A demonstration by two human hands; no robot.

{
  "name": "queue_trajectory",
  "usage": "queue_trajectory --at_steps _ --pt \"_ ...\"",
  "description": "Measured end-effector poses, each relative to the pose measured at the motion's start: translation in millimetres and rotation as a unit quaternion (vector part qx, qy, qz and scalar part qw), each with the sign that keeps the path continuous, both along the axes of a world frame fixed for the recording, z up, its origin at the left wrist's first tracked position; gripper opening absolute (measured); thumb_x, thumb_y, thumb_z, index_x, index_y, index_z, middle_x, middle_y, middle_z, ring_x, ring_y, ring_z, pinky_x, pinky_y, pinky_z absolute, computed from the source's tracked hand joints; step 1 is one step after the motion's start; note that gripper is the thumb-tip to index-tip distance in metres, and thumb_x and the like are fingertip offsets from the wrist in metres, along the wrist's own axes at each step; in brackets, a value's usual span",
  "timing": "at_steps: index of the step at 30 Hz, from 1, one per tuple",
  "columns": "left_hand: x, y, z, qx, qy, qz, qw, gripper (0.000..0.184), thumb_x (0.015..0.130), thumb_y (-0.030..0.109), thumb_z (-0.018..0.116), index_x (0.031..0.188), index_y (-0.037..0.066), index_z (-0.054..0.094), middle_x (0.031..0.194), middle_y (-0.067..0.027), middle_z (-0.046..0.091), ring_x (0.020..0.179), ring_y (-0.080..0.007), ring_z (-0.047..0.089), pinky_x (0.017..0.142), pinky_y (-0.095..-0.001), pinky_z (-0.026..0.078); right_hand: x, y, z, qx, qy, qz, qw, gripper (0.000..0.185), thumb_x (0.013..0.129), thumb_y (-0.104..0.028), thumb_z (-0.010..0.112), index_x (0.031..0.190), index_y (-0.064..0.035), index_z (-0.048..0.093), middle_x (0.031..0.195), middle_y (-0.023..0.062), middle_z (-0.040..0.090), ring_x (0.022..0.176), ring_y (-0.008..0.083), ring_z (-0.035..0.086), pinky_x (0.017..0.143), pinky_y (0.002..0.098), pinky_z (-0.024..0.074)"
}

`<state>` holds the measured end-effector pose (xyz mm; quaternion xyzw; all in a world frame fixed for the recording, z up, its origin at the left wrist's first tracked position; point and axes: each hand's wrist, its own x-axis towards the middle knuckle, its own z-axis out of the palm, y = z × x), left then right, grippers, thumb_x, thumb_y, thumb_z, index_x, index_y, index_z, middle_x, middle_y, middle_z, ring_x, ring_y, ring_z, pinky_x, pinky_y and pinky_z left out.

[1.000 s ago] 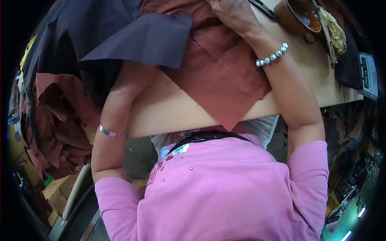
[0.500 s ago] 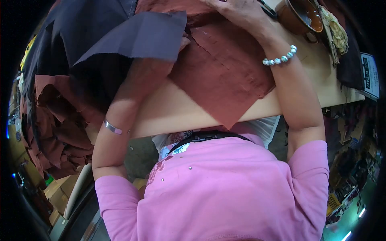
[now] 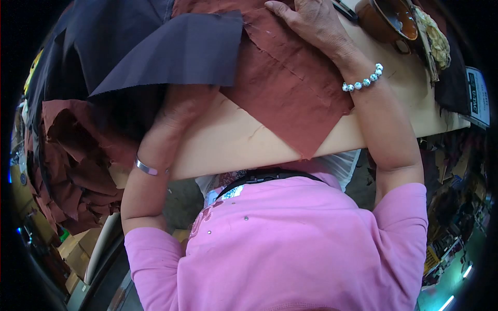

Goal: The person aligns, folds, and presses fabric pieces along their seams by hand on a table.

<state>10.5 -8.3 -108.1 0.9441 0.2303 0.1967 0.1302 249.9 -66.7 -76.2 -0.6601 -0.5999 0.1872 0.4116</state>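
A reddish-brown piece of cloth (image 3: 290,88) lies on the table, creased, one corner reaching past the near edge. My right hand (image 3: 314,26) rests on its upper right part, thumb spread away from the fingers; the fingertips run out of the top of the view. Dark grey cloth (image 3: 176,54) with a raw edge drapes over my left hand (image 3: 192,98). Only the wrist and back of that hand show, and its fingers are hidden beneath the dark cloth.
A brown cup (image 3: 381,20) stands at the upper right beside a crumpled yellowish cloth (image 3: 434,41) and a black pen-like object (image 3: 345,10). Reddish-brown cloth pieces (image 3: 83,160) hang in a heap at the left. The pale table's edge (image 3: 233,163) runs close to my body.
My left hand has drawn down and left, and its fingers have gone under the dark cloth. My right hand has shifted slightly down. The reddish-brown cloth's near corner has moved a little right.
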Motion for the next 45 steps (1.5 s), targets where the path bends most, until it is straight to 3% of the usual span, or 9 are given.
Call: queue_trajectory --at_steps 6,9,15,18,24,27,36,41,45 --pt "-6.9 16.2 -12.5 -0.015 0.028 0.016 0.999 0.027 0.091 0.012 0.054 0.118 0.008 0.058 0.116 -0.0115 0.061 0.111 -0.0261 0.056 0.093 -0.035 0.043 -0.3 17.3 -4.3 0.081 0.016 -0.024 0.996 0.05 0.081 -0.006 0.061 0.128 -0.0037 0.046 0.087 0.0205 0.064 0.083 0.0314 0.063 0.079 0.0371 0.0498" --pt "-7.7 17.2 -7.3 0.061 0.036 -0.053 0.996 0.032 0.085 0.008 0.056 0.116 0.0 0.053 0.116 -0.0188 0.054 0.109 -0.0348 0.051 0.093 -0.0418 0.04 -6.7 20.6 7.2 -0.028 -0.001 -0.004 1.0 0.048 0.081 -0.005 0.059 0.128 -0.0045 0.047 0.095 0.0216 0.064 0.089 0.0316 0.063 0.083 0.0372 0.0487" --pt "-9.4 19.8 -4.6 0.189 0.033 -0.085 0.978 0.032 0.083 0.009 0.057 0.114 0.0 0.053 0.115 -0.0194 0.054 0.109 -0.0369 0.051 0.094 -0.0449 0.039 5.5 26.2 -15.7 0.177 -0.061 0.004 0.982 0.048 0.08 -0.004 0.058 0.128 -0.0057 0.05 0.109 0.0223 0.062 0.1 0.0322 0.06 0.089 0.0374 0.0459" --pt "-12.3 22.5 -8.8 0.151 0.066 -0.081 0.983 0.037 0.083 0.01 0.058 0.118 -0.001 0.051 0.119 -0.0211 0.052 0.113 -0.0378 0.049 0.097 -0.0456 0.038 4.1 17.6 8.8 -0.016 0.025 -0.022 0.999 0.055 0.08 -0.008 0.06 0.132 -0.0037 0.044 0.114 0.0224 0.06 0.104 0.031 0.059 0.093 0.0353 0.0445" --pt "5.6 10.5 3.1 0.071 -0.005 -0.074 0.995 0.022 0.086 0.002 0.055 0.104 0.006 0.065 0.109 -0.0125 0.062 0.102 -0.0299 0.058 0.088 -0.0378 0.045 10.4 7.3 23.3 -0.042 -0.067 0.037 0.996 0.058 0.08 -0.011 0.062 0.134 -0.0033 0.041 0.112 0.0221 0.06 0.102 0.0296 0.06 0.09 0.0362 0.0452" --pt "7.3 8.4 0.2 0.151 -0.009 -0.052 0.987 0.021 0.086 0.002 0.056 0.104 0.006 0.065 0.106 -0.0116 0.063 0.099 -0.029 0.058 0.086 -0.0377 0.045 8.8 2.3 39.8 -0.122 0.01 0.048 0.991 0.059 0.08 -0.012 0.063 0.133 -0.0022 0.041 0.119 0.0224 0.057 0.105 0.0296 0.058 0.093 0.0368 0.0442" --pt "25.2 -7.5 23.3 0.078 -0.03 -0.052 0.995 0.026 0.083 0.0 0.058 0.105 0.01 0.065 0.111 -0.0096 0.06 0.102 -0.0285 0.057 0.089 -0.0379 0.044 8.1 0.6 17.3 -0.005 -0.05 0.069 0.996 0.062 0.079 -0.008 0.063 0.135 -0.0014 0.038 0.131 0.0218 0.049 0.117 0.0301 0.051 0.102 0.0361 0.0388" --pt "21.8 20.6 8.5 0.244 -0.001 -0.148 0.958 0.029 0.08 -0.005 0.056 0.104 0.01 0.062 0.109 -0.0088 0.059 0.101 -0.0283 0.057 0.089 -0.038 0.044 8.7 -2.2 23.6 -0.037 0.01 0.1 0.994 0.064 0.077 -0.002 0.063 0.136 -0.0007 0.037 0.135 0.0214 0.044 0.128 0.0302 0.041 0.108 0.0351 0.0323" --pt "35.5 11.6 11.7 0.119 -0.044 -0.14 0.982 0.012 0.087 0.012 0.058 0.096 0.006 0.061 0.093 -0.0115 0.059 0.089 -0.03 0.056 0.078 -0.0377 0.044 14.5 3.8 8.2 0.013 -0.013 0.13 0.991 0.064 0.077 0.004 0.06 0.136 -0.001 0.037 0.137 0.0206 0.043 0.129 0.03 0.04 0.11 0.0343 0.0305"
